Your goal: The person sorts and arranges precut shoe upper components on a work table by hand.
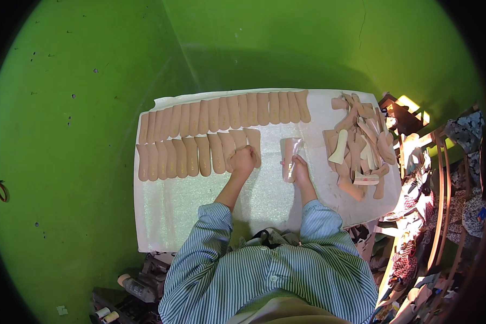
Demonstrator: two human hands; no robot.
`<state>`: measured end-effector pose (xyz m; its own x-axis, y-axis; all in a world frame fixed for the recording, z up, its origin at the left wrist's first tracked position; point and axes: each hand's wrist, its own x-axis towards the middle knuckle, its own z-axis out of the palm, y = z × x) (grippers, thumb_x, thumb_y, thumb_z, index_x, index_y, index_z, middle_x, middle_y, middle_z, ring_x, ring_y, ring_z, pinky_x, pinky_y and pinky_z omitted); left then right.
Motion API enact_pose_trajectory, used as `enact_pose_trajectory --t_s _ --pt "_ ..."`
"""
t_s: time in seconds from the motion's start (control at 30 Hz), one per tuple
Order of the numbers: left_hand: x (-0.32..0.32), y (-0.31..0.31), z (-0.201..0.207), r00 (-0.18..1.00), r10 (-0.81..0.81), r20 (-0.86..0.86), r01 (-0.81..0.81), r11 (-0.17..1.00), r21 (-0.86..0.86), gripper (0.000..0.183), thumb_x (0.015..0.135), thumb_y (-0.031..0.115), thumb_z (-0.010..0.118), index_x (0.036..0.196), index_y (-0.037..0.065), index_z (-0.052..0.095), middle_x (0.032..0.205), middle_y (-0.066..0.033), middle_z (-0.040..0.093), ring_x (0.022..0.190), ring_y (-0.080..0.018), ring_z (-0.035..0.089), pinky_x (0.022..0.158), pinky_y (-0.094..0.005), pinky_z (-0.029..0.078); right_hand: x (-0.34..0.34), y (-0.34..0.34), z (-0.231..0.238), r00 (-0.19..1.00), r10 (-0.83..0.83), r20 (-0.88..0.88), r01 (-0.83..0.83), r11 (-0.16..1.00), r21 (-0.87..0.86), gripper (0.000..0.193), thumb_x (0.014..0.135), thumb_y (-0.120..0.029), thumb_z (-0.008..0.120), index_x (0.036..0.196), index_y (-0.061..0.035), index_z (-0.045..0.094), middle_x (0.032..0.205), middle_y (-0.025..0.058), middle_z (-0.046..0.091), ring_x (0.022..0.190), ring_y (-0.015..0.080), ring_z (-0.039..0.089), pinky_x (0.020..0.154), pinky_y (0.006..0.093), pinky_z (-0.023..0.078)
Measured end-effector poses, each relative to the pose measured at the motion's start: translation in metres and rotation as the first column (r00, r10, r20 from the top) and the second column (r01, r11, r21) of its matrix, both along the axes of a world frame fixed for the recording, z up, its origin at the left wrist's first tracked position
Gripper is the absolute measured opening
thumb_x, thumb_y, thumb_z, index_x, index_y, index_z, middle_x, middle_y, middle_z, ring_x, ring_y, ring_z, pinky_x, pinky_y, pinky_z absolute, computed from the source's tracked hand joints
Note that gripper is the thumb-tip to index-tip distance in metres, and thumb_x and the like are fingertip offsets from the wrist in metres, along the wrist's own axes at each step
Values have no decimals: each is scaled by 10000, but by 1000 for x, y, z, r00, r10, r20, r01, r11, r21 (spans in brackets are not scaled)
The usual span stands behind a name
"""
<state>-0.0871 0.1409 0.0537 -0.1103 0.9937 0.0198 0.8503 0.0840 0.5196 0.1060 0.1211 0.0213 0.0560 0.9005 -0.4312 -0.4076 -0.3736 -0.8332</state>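
Observation:
Beige shoe insoles lie in two overlapping rows on a white-covered table: a far row (216, 114) and a nearer row (177, 157). Over the right end of the nearer row is my left hand (243, 160), its fingers curled in and pressed together above the last insoles; whatever they pinch is hidden. To the right, my right hand (301, 168) grips an insole (290, 153) that has a shiny, clear-looking surface and a small gold mark near its rounded end. It is held upright along its length, just above the table, with my fingers at its right edge.
A loose heap of insoles (356, 146), some paler, covers the right side of the white table covering (264, 202). Green walls (92, 135) stand behind and to the left. Cloth scraps (464, 210) pile up at the right; a clear bottle (137, 288) lies at the lower left.

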Motion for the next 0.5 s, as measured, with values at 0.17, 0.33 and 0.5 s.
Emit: enact_pose_trajectory --t_s 0.17,0.33,0.5 --pt "-2 -2 -3 997 -38 -61 40 999 20 197 720 251 498 770 130 646 693 -117 609 635 -280 596 569 -383 472 -1 0 0 1000 -1 1 1 1000 3 240 849 -122 347 1010 14 462 828 163 567 698 204 571 594 293 464" --pt "-3 -5 -4 994 -78 -78 81 996 46 220 725 256 485 698 103 641 645 -132 599 577 -292 587 522 -394 472 1 1 -7 1000 -18 -11 18 1000 10 239 852 -134 354 1009 7 466 813 164 569 680 204 569 586 289 464" --pt "15 -7 -1 983 -115 -145 125 990 60 190 723 226 494 775 79 602 593 -137 580 561 -293 582 510 -403 465 10 -1 -19 986 -65 -156 66 998 -1 247 853 -161 395 1042 -17 460 885 130 562 746 198 561 669 307 459"
